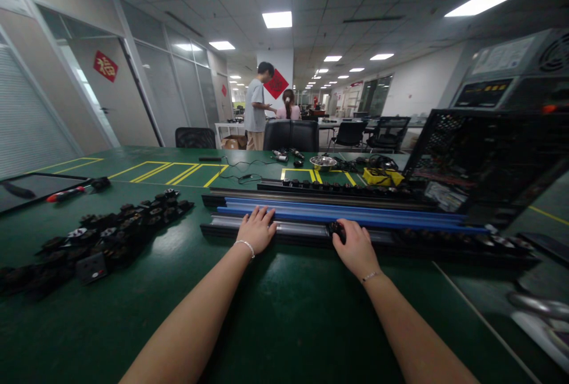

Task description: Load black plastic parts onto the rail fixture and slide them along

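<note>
My left hand (258, 230) lies with its fingers stretched over the near black rail (302, 229), palm down, fingertips at the edge of a long blue strip (311, 212). To the right, my right hand (357, 249) has its thumb and fingers closed around a small black part (336, 229) set on the same rail. Its exact shape is partly hidden by the fingers. Further right along this rail sits a row of similar dark parts (444, 239). The blue strip runs behind both hands, parallel to the rail.
Many small black parts (128, 224) are heaped on the green table (284, 325) at left, near a red-tipped screwdriver (66, 193). Behind the rails are a metal bowl (323, 162) and a yellow box (383, 177). An open computer case (444, 159) stands right. Two people are in the background.
</note>
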`<state>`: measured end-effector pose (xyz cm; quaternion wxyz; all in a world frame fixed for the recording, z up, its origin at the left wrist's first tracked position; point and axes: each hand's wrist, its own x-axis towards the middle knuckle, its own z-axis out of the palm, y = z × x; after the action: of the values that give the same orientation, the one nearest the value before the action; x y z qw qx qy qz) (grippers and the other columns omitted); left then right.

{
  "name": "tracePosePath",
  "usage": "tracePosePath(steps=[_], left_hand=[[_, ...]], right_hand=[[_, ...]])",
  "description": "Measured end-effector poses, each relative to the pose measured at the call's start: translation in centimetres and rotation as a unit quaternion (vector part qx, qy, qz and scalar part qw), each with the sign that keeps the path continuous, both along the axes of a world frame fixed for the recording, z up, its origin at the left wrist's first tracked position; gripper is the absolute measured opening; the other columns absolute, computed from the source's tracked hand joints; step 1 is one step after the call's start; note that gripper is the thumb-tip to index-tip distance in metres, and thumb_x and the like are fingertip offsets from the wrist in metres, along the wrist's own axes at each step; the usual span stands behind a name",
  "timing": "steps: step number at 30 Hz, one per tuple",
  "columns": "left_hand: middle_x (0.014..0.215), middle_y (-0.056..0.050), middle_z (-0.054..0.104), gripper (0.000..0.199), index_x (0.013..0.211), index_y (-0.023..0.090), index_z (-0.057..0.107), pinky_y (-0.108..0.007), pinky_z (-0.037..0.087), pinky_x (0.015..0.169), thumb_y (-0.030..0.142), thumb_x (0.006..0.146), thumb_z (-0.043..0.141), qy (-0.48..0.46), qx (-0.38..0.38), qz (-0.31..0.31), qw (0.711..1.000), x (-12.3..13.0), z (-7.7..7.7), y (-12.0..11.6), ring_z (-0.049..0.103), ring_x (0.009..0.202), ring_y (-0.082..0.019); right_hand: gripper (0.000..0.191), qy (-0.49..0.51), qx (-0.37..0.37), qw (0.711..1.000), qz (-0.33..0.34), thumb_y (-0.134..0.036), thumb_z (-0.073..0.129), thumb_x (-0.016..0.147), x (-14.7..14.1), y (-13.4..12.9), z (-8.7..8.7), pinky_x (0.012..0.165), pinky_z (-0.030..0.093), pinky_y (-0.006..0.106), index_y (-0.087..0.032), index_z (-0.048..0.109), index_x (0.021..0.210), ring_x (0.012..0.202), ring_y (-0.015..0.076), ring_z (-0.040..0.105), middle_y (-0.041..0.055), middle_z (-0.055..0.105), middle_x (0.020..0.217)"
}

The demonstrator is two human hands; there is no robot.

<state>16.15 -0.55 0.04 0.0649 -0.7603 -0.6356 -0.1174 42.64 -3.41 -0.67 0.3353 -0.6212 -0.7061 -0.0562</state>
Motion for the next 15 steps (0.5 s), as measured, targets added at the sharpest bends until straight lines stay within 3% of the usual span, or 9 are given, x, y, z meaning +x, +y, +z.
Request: tracePosePath(steps=[15], left_hand=[[0.143,0.000,0.032,0.052,0.135,0.031,0.030,-0.046,0.026,0.104,0.050,0.087,0.021,-0.004,0.009,-0.001,1.000,-0.02,-0.27,0.09,0.021,0.133,-0.021]], right_hand=[[0.033,0.085,-0.022,0.991,0.104,-0.019,0.044,0.073,-0.63,-0.35,0.20,0.090,0.042,0.036,-0.019,0.047,0.106,0.093,0.0181,0.056,0.0081,0.057,0.102]])
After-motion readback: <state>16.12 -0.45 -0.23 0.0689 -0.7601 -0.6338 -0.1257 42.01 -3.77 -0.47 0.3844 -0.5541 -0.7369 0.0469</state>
